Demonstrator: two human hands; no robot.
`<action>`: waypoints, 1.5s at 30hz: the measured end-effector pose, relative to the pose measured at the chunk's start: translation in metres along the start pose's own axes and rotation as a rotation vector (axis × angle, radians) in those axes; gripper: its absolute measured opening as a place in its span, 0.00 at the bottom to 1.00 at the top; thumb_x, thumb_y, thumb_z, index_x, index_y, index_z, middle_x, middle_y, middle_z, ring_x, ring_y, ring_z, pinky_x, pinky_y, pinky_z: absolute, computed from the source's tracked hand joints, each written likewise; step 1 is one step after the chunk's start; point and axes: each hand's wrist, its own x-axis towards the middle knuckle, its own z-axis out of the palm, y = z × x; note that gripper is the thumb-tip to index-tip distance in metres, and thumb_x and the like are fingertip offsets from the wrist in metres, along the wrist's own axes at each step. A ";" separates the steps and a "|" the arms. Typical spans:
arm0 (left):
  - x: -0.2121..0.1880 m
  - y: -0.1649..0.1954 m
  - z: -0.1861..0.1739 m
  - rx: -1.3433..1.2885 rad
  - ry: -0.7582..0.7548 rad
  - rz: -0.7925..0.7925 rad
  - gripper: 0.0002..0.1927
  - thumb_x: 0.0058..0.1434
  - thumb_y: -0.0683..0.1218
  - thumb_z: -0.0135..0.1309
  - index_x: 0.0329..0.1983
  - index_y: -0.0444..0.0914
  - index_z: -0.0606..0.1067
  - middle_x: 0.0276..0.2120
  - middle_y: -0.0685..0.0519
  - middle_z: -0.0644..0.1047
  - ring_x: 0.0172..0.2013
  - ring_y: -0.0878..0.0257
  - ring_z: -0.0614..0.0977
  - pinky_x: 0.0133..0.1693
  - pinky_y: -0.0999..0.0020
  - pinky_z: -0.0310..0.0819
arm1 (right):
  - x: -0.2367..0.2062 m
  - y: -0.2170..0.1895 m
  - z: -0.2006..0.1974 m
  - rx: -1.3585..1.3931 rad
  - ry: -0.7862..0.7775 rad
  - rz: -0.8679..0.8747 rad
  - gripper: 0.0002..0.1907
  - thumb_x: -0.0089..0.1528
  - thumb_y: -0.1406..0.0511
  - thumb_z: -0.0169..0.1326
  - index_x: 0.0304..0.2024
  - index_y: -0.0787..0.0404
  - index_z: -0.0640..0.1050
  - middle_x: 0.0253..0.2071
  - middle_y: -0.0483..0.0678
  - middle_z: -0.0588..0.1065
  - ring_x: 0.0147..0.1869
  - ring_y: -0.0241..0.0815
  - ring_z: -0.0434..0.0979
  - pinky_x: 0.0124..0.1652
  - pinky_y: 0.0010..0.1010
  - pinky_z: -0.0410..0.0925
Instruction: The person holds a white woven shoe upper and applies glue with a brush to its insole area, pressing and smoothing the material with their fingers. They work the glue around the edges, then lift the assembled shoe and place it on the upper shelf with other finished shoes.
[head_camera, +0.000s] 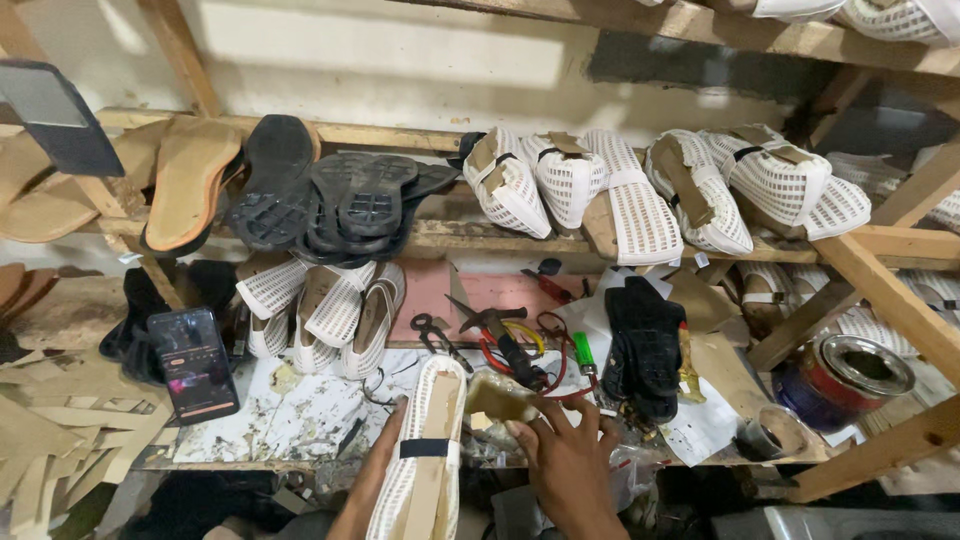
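At the front edge of the workbench (300, 420), a white mesh shoe upper on its last (428, 450) is gripped from behind by the left hand (385, 450). A crumbly yellow lump (498, 397) is pinched by the right hand (565, 450). The shoe is best held still and rubbed softly. A black band is seen across its tan bottom.

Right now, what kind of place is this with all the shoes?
It looks like a small shoemaker's workshop. Wooden shelves hold rows of unfinished white mesh shoe uppers and black rubber soles. Pliers and scissors lie on the messy bench, and the left hand holds a half-made white shoe.
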 end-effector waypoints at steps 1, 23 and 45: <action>0.000 0.002 0.003 0.018 0.038 -0.006 0.33 0.66 0.65 0.43 0.64 0.39 0.75 0.46 0.49 0.82 0.39 0.61 0.83 0.42 0.63 0.78 | 0.000 -0.001 0.000 0.007 -0.061 0.067 0.17 0.64 0.53 0.50 0.45 0.50 0.85 0.60 0.34 0.72 0.63 0.48 0.61 0.60 0.54 0.49; -0.020 0.009 0.037 0.192 -0.016 0.188 0.29 0.65 0.57 0.46 0.61 0.33 0.74 0.48 0.46 0.83 0.43 0.62 0.84 0.44 0.65 0.78 | -0.027 -0.059 0.003 0.443 0.272 -0.086 0.48 0.43 0.78 0.49 0.69 0.52 0.70 0.51 0.53 0.70 0.55 0.53 0.65 0.55 0.43 0.55; -0.026 0.014 0.056 0.241 0.104 0.267 0.28 0.64 0.49 0.53 0.66 0.32 0.73 0.49 0.46 0.84 0.42 0.63 0.84 0.43 0.69 0.78 | -0.019 -0.064 -0.020 0.110 0.298 -0.151 0.37 0.53 0.71 0.52 0.67 0.48 0.71 0.54 0.46 0.71 0.48 0.50 0.64 0.49 0.48 0.52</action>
